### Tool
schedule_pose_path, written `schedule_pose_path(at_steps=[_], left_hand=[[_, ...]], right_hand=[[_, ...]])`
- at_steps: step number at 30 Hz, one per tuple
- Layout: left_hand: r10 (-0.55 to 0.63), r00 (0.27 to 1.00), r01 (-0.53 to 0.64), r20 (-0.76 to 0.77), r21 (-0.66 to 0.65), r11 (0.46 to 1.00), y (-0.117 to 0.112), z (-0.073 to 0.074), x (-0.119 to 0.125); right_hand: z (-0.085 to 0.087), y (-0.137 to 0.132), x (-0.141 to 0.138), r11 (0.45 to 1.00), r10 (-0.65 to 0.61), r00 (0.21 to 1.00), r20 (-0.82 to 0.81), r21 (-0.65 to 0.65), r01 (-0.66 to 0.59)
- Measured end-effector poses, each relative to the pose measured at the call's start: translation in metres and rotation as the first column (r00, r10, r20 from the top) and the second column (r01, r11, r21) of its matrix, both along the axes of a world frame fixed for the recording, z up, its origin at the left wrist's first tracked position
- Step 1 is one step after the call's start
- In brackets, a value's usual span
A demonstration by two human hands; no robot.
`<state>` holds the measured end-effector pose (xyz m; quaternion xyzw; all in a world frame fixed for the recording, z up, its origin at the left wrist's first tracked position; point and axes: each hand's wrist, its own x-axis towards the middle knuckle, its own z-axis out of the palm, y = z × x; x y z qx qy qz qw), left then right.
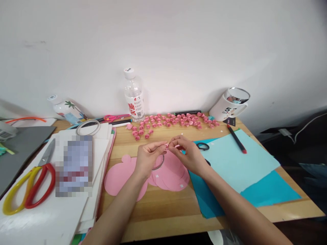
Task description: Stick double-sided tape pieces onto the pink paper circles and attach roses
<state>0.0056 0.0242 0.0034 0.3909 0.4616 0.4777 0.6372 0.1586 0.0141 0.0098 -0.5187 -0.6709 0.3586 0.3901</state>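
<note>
My left hand (149,156) and my right hand (190,153) meet above the middle of the table. Both are closed, fingertips pinching a small pink paper roll (166,146) between them. Much of the roll is hidden by the fingers. Below them lie pink paper circles (168,180), several overlapping, with a grey ring (159,164) partly showing on top. More pink cut paper (120,178) rests under my left wrist. Beyond my fingers, many small pink paper roses (148,126) are spread along the back of the table. Dark-handled scissors (203,146) lie partly hidden beside my right hand.
On the left, red-and-yellow scissors (39,187) lie on white sheets (66,217). A clear bottle (134,98) and a white mug (228,106) stand by the wall. On the right are light blue paper (245,160), darker blue paper (273,190) and a marker (237,139).
</note>
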Motion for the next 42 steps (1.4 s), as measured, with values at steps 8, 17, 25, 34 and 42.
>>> schedule_pose_path(at_steps=[8,17,25,34,42], left_hand=[[0.075,0.990,-0.065,0.117,-0.090,0.994,-0.001,-0.004,0.005],[0.090,0.964,-0.068,0.251,-0.096,0.993,-0.003,0.000,0.009],[0.143,0.956,-0.129,0.257,-0.071,0.989,-0.003,0.003,0.010],[0.117,0.991,-0.104,-0.070,0.163,0.981,-0.007,-0.003,0.010],[0.122,0.992,-0.121,-0.002,0.117,0.986,-0.002,-0.007,0.007]], right_hand=[[-0.011,-0.005,-0.011,0.951,-0.195,0.944,0.267,0.288,0.114],[-0.014,-0.009,-0.017,0.914,-0.284,0.955,-0.082,0.277,0.296],[-0.012,-0.006,-0.019,0.959,-0.229,0.929,-0.290,0.095,0.266],[-0.009,-0.002,-0.016,0.967,-0.206,0.781,-0.590,-0.244,0.071],[-0.008,-0.001,-0.012,0.977,-0.147,0.832,-0.535,-0.210,0.037]])
